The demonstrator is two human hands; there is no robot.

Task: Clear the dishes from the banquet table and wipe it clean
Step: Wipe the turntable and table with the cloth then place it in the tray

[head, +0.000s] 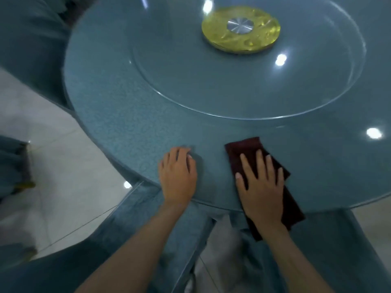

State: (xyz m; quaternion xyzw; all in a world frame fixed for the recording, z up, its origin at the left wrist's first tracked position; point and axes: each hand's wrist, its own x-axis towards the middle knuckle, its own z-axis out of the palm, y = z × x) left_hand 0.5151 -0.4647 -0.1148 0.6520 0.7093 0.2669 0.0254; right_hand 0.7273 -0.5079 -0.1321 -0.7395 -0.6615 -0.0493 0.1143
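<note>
No dishes left on worktop (127, 123); wiping underway w/ right hand (262, 189) fingers flat, spread on dark red cloth (243, 146) at lower centre, left hand (177, 176) flat, empty.

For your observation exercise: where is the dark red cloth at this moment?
In the head view, the dark red cloth lies flat under the right hand on the near edge of the round table, overhanging it, right of the left hand.
</note>
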